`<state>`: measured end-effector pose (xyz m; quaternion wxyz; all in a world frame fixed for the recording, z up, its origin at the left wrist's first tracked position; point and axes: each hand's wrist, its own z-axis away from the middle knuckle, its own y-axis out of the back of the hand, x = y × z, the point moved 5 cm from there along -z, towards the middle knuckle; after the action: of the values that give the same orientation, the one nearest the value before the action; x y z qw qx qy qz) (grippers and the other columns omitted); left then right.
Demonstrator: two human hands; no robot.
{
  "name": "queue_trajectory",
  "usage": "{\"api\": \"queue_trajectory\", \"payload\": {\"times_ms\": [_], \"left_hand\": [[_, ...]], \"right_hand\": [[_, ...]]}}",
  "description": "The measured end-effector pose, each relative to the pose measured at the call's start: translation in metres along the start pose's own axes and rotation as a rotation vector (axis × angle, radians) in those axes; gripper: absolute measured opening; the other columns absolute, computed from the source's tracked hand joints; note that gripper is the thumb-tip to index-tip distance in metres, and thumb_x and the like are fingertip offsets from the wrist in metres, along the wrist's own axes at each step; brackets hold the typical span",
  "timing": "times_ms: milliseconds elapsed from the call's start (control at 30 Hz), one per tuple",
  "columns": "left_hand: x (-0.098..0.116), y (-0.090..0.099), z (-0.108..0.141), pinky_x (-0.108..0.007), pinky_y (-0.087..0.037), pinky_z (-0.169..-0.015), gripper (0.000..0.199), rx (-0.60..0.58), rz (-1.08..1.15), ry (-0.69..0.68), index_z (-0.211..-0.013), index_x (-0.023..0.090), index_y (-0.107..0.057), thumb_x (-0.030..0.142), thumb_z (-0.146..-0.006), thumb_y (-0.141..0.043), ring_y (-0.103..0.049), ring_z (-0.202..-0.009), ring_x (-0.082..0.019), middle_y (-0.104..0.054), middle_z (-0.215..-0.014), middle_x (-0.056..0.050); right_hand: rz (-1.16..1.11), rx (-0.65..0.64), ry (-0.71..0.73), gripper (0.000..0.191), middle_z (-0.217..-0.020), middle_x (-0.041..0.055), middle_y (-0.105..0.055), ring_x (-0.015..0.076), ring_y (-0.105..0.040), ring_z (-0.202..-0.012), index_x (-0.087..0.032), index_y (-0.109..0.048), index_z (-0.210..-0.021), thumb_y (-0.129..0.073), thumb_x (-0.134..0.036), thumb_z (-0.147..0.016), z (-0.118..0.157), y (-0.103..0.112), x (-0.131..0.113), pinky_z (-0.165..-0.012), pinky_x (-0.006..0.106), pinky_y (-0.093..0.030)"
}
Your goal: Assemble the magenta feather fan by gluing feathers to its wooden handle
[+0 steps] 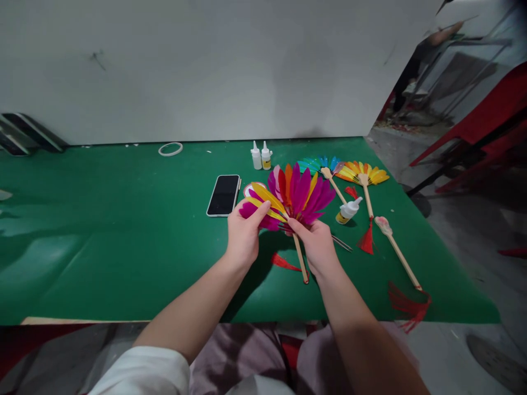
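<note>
A feather fan (302, 192) with magenta, yellow, orange and red feathers is held up over the green table. Its wooden handle points down toward me, with a red tassel (284, 262) beside it. My left hand (245, 227) pinches yellow and magenta feathers on the fan's left side. Around the fan's base, where feathers meet handle, my right hand (315, 241) is closed, its thumb on top. Metal tweezers (341, 242) lie just right of my right hand. Partly behind the fan is a round white-rimmed item (252, 189).
A phone (223, 196) lies left of the fan; two glue bottles (262, 156) stand behind. To the right are a blue-green fan (317, 165), a yellow-orange fan (363, 174), a tilted glue bottle (349, 210) and a bare tasselled handle (399, 252). A white ring (170, 149) lies near the wall.
</note>
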<state>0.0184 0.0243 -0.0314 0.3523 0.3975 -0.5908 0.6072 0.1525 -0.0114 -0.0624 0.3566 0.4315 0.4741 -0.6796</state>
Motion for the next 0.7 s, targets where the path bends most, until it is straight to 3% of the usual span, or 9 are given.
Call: {"api": "queue_trajectory", "payload": {"times_ms": [233, 333, 467, 600, 700], "left_hand": [[0.005, 0.002, 0.001, -0.031, -0.054, -0.07, 0.03, 0.008, -0.084, -0.052, -0.09, 0.017, -0.062, 0.028, -0.064, -0.073, -0.066, -0.074, -0.018, -0.068, -0.085, -0.004], [0.012, 0.004, -0.004, -0.028, -0.053, -0.063, 0.034, -0.024, -0.13, -0.066, -0.097, 0.019, -0.063, 0.028, -0.065, -0.072, -0.065, -0.067, -0.016, -0.067, -0.08, -0.002], [0.03, 0.007, -0.012, -0.024, -0.052, -0.06, 0.035, -0.109, -0.263, -0.144, -0.099, 0.019, -0.065, 0.029, -0.066, -0.071, -0.063, -0.062, -0.013, -0.065, -0.069, 0.001], [0.033, 0.015, -0.015, -0.021, -0.05, -0.061, 0.015, -0.144, -0.299, -0.155, -0.076, 0.016, -0.068, 0.026, -0.065, -0.072, -0.062, -0.063, -0.011, -0.067, -0.069, 0.0], [0.03, 0.023, -0.014, -0.02, -0.05, -0.059, 0.009, -0.114, -0.279, -0.19, -0.069, 0.017, -0.067, 0.024, -0.066, -0.072, -0.061, -0.06, -0.01, -0.067, -0.066, 0.001]], "right_hand": [[-0.008, 0.01, 0.046, 0.022, -0.082, 0.0039, -0.072, 0.0188, -0.066, -0.079, -0.016, -0.07, -0.081, -0.072, -0.029, -0.063, 0.003, -0.002, -0.006, -0.077, 0.034, -0.05], [0.044, 0.016, 0.051, 0.025, -0.084, 0.0051, -0.072, 0.0201, -0.066, -0.081, -0.016, -0.069, -0.083, -0.072, -0.03, -0.063, 0.005, -0.001, -0.011, -0.078, 0.034, -0.05], [0.335, -0.015, 0.117, 0.029, -0.082, 0.0075, -0.072, 0.022, -0.066, -0.076, -0.013, -0.069, -0.083, -0.069, -0.036, -0.065, 0.008, 0.004, -0.024, -0.072, 0.035, -0.051], [0.663, -0.108, 0.23, 0.029, -0.081, 0.0087, -0.071, 0.0209, -0.065, -0.073, -0.013, -0.069, -0.082, -0.065, -0.038, -0.07, 0.013, 0.003, -0.037, -0.069, 0.032, -0.05], [0.752, -0.075, 0.308, 0.028, -0.08, 0.0081, -0.07, 0.0196, -0.064, -0.069, -0.013, -0.069, -0.081, -0.063, -0.038, -0.071, 0.016, 0.004, -0.042, -0.065, 0.029, -0.05]]}}
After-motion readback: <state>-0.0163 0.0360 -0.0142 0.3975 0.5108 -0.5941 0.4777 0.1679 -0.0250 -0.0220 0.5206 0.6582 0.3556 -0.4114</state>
